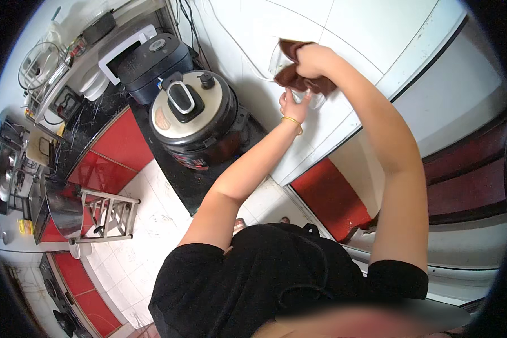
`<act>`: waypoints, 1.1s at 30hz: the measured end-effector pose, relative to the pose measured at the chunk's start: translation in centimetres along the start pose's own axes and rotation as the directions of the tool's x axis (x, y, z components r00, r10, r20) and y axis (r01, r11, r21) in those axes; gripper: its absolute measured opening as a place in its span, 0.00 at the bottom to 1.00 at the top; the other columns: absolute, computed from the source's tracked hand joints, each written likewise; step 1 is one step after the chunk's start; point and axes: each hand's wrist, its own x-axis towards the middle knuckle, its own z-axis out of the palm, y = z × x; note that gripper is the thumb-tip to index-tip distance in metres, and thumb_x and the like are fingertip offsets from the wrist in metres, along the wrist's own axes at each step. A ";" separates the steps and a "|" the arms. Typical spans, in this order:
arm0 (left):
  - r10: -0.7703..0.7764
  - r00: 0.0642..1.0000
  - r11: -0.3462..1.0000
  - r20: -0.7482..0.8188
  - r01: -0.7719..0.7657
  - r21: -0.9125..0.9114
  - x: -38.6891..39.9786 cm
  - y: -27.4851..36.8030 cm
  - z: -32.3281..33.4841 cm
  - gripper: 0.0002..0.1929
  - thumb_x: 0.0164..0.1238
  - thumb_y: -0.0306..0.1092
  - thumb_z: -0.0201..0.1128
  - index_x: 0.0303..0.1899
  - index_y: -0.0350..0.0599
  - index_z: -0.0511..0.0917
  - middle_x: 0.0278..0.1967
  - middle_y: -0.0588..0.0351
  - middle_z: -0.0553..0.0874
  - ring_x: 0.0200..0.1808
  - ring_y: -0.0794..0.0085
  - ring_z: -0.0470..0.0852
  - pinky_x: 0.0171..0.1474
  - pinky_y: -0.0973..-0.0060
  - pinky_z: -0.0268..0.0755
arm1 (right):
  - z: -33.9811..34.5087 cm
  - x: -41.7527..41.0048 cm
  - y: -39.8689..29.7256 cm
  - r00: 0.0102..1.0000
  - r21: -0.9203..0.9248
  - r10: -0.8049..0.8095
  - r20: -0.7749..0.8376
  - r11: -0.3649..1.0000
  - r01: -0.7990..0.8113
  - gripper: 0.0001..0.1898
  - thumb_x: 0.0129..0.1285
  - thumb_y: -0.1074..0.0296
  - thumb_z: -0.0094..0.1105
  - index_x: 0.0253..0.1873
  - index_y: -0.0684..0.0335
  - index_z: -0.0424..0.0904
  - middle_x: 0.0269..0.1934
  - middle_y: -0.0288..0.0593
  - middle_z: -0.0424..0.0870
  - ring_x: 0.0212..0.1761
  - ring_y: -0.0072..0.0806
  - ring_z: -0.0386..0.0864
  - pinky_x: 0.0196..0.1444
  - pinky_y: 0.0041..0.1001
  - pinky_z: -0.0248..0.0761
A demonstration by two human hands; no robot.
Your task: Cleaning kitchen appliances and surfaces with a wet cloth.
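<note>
My right hand (314, 63) grips a brown cloth (288, 77) and presses it against a clear plastic cover (279, 59) on the white tiled wall. The cloth hides much of the cover and whatever is inside it. Just below, my left hand (294, 109), with a gold-coloured bangle (293, 121) at the wrist, reaches up to the cover's lower part. Its thumb and fingers are apart at the cloth's lower edge; whether they grip anything is unclear. A white cable (241, 48) runs down the wall to the cover's left side.
An electric pressure cooker (190, 110) and a dark rice cooker (154, 59) stand on the black counter (181, 186) to my left. A metal stool (107, 215) is on the floor. At the right are a door frame (333, 148) and a red mat (333, 198).
</note>
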 end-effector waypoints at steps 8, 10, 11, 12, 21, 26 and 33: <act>0.032 0.998 0.999 -0.050 -0.030 0.042 -0.3 0.1 0.8 0.43 0.52 0.37 0.62 0.67 0.65 0.42 0.62 0.44 0.52 0.59 0.48 0.58 0.61 0.63 0.52 | 3.4 -7.2 4.1 0.970 -0.017 -0.124 -0.210 0.992 0.124 0.12 0.46 0.66 0.51 0.32 0.70 0.73 0.32 0.54 0.77 0.39 0.46 0.74 0.43 0.37 0.69; 0.073 0.997 0.997 -0.028 -0.072 0.035 0.1 -0.1 0.8 0.45 0.50 0.36 0.63 0.67 0.64 0.42 0.61 0.45 0.54 0.59 0.50 0.59 0.61 0.64 0.52 | 2.6 -4.4 3.5 0.974 0.025 -0.133 -0.182 0.990 0.140 0.12 0.46 0.66 0.51 0.32 0.70 0.73 0.32 0.54 0.77 0.39 0.46 0.74 0.42 0.38 0.69; 0.075 0.997 0.997 -0.034 -0.074 0.035 0.1 -0.4 0.8 0.45 0.50 0.36 0.63 0.67 0.64 0.42 0.61 0.45 0.54 0.59 0.50 0.59 0.61 0.64 0.52 | 2.0 -3.0 2.6 0.984 -0.021 -0.140 -0.109 0.990 0.139 0.12 0.46 0.67 0.50 0.33 0.70 0.75 0.34 0.55 0.78 0.41 0.46 0.74 0.43 0.37 0.70; 0.097 0.994 0.995 -0.046 -0.096 0.011 -0.2 -0.2 0.8 0.45 0.50 0.37 0.64 0.67 0.63 0.43 0.60 0.45 0.54 0.58 0.50 0.59 0.61 0.64 0.52 | 1.5 -1.4 2.0 0.992 -0.006 -0.096 -0.077 0.995 0.096 0.12 0.45 0.68 0.50 0.33 0.70 0.75 0.35 0.56 0.78 0.41 0.46 0.75 0.43 0.37 0.70; 0.007 0.999 0.999 -0.033 -0.008 -0.053 -1.6 1.7 0.7 0.42 0.50 0.49 0.64 0.65 0.60 0.49 0.60 0.46 0.55 0.60 0.52 0.56 0.61 0.62 0.51 | 0.8 6.6 0.3 0.979 -0.125 -0.193 -0.062 0.975 0.184 0.14 0.45 0.68 0.49 0.35 0.70 0.79 0.36 0.56 0.79 0.41 0.44 0.77 0.45 0.34 0.71; -0.018 0.995 0.998 -0.093 0.024 0.054 -0.5 0.7 0.2 0.44 0.48 0.45 0.66 0.65 0.68 0.48 0.59 0.49 0.57 0.58 0.53 0.60 0.60 0.65 0.54 | 1.5 1.5 0.6 0.990 -0.158 -0.140 0.033 0.977 0.143 0.15 0.47 0.65 0.49 0.35 0.70 0.80 0.36 0.53 0.80 0.40 0.41 0.78 0.48 0.32 0.68; -0.021 0.999 0.999 -0.038 0.022 0.028 -0.9 1.3 0.5 0.43 0.50 0.41 0.63 0.66 0.68 0.46 0.58 0.50 0.58 0.58 0.54 0.62 0.59 0.67 0.56 | 6.2 -8.4 4.0 0.941 0.012 -0.089 -0.325 0.995 0.099 0.09 0.46 0.71 0.51 0.29 0.72 0.75 0.34 0.56 0.77 0.43 0.48 0.70 0.47 0.36 0.66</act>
